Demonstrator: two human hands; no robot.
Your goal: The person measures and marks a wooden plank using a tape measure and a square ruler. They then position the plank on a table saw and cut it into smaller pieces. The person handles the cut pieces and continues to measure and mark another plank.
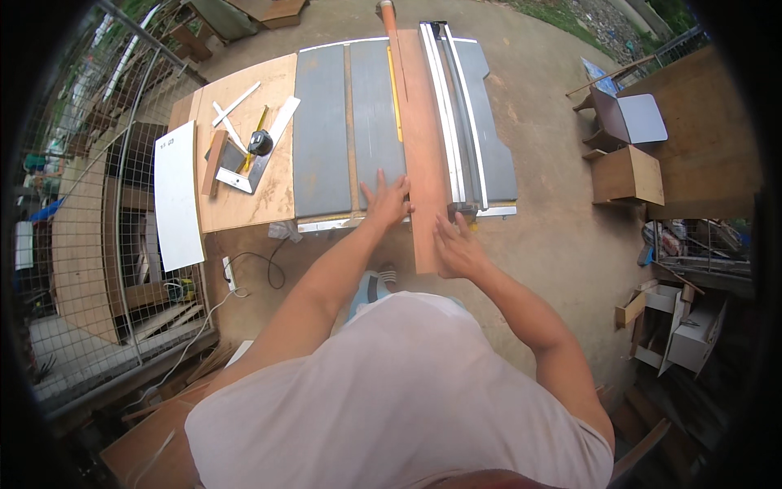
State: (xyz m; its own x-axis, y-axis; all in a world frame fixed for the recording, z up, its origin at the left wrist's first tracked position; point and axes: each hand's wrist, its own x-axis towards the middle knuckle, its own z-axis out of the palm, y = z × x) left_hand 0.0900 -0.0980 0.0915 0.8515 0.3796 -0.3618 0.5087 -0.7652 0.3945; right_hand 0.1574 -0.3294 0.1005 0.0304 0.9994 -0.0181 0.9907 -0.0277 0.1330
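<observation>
A long reddish-brown wooden board (423, 171) lies lengthwise on the grey table of a table saw (322, 130). Its near end sticks out past the table's front edge, and its right side runs along the metal rip fence (448, 106). My left hand (386, 201) is open, fingers spread on the tabletop, its thumb side against the board's left edge. Near the fence's front end, my right hand (461, 247) touches the board's right edge by the overhanging end, with its fingers stretched out. A dark line, apparently a cut, shows in the board's far part; the blade itself I cannot make out.
A plywood side table (273, 81) on the left holds a tape measure (260, 143), squares and a small wood block (214, 163). A white panel (177, 196) stands beside it. A cable (273, 257) hangs near my feet. Wooden furniture pieces (627, 175) stand at right.
</observation>
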